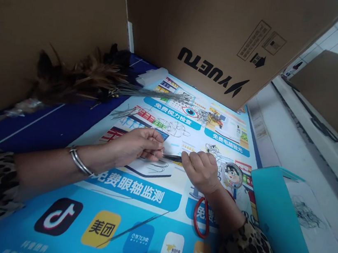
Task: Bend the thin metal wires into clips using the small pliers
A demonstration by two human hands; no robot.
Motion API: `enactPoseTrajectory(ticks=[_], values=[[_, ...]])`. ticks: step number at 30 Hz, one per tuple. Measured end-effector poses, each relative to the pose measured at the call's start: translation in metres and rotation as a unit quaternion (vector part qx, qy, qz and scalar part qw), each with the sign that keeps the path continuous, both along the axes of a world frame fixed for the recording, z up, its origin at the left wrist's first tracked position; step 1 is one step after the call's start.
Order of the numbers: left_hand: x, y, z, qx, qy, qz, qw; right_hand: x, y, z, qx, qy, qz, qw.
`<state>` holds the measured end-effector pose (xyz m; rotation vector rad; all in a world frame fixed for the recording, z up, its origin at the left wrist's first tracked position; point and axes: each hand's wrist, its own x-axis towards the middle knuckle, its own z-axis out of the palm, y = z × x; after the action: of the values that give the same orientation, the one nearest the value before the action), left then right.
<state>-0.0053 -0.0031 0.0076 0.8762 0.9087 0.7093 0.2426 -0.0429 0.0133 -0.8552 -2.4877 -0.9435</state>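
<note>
My left hand (146, 144) is closed in a pinch on a thin wire (162, 152), with its short bent ends showing at the fingertips. My right hand (200, 170) is wrapped round what look like slim-nosed pliers (172, 158). Their dark jaws point left and reach the wire at my left fingers; the handles are hidden in my fist. Below my right wrist lies a red-handled pair of scissors (202, 217), partly covered by the forearm. A loose dark wire (133, 228) lies slantwise on the printed sheet nearer to me.
A bundle of straight wires (157, 94) and brown feathers (79, 69) lie at the back left. Tangled wire scraps (212, 149) and a round badge (233, 175) are behind my right hand. A turquoise box (278, 215) stands right; a large carton (206, 32) blocks the back.
</note>
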Motion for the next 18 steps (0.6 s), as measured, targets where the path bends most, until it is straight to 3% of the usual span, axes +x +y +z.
enactPoseTrajectory(ticks=[18], values=[[0.0018, 0.0033, 0.0013, -0.049, 0.002, 0.001, 0.999, -0.0001, -0.0001, 0.0007, -0.003, -0.011, 0.011, 1.000]])
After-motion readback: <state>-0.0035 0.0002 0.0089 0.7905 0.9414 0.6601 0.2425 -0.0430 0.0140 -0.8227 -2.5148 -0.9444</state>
